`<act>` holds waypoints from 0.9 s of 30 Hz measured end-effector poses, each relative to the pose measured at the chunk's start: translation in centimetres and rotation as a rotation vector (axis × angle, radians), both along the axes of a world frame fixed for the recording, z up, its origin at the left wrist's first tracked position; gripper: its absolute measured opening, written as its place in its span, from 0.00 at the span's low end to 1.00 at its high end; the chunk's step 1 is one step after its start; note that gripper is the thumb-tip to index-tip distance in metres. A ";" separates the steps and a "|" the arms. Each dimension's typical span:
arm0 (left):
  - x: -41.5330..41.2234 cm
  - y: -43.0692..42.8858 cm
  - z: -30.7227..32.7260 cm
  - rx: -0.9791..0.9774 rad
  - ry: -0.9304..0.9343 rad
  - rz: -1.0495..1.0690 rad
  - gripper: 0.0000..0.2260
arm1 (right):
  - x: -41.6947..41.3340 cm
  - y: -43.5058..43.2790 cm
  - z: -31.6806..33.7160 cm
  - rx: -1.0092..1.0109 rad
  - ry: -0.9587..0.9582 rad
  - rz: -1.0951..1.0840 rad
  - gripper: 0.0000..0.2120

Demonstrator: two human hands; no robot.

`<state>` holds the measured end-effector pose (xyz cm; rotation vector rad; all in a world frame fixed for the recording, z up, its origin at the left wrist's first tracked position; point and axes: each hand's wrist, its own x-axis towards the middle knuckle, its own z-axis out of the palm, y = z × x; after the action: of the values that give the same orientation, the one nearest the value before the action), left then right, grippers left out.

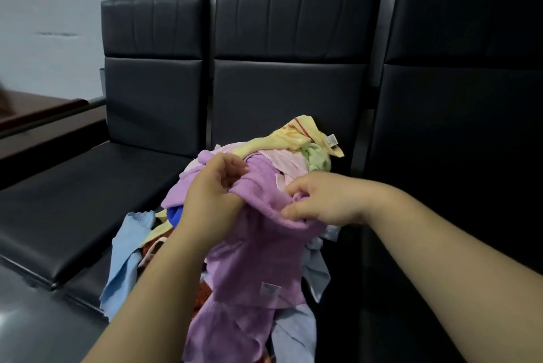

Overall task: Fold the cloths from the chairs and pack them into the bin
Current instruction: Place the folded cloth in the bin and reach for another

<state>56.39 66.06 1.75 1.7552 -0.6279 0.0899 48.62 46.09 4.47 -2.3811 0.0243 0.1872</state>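
1. Lifting the lilac terry cloth [258, 259] off the heap risks dragging its neighbours along. Its upper end lies beneath the pale yellow printed cloth [293, 136] and against the pink ribbed cloth [292, 164]. A quick pull would probably tip both off the middle black padded chair [279, 92].
2. Disturbing the heap may also dislodge the thin light blue cloth [126, 248]. It hangs over the front edge of the seat and looks ready to slide to the floor.
3. Both hands hold bunched folds rather than corners. The cloth is therefore likely to open unevenly, and a fold made from this hold would probably come out crooked.
4. Left hand [211, 189]: the fingers are curled and the thumb closes against them. Together they pinch a ridge of the lilac cloth near the top of the heap.
5. Right hand [323, 201]: the thumb and forefinger pinch a second fold of the same cloth. The other fingers are curled in beside them.
6. Location: the lilac cloth is unfolded and drapes from both hands down the front of the heap on the middle chair.
7. A grey rounded surface [35, 318] at lower left may be the bin. This cannot be confirmed, and no cloth shows in it.
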 end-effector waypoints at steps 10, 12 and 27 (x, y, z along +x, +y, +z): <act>0.5 0.0 -2.0 0.567 -0.006 -0.134 0.12 | -1.3 -1.5 2.6 1.074 -0.315 -0.462 0.09; 0.2 -0.2 -1.9 0.402 0.128 -0.172 0.11 | -1.7 -1.6 1.9 0.876 -0.291 -0.499 0.06; -4.7 -6.0 0.3 -0.397 0.586 -0.633 0.25 | -7.6 -1.8 -2.4 0.903 -0.209 -0.241 0.11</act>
<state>51.65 60.05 2.05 1.0595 -0.6426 -0.6710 41.01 44.27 2.10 -1.4693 0.1035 -0.1466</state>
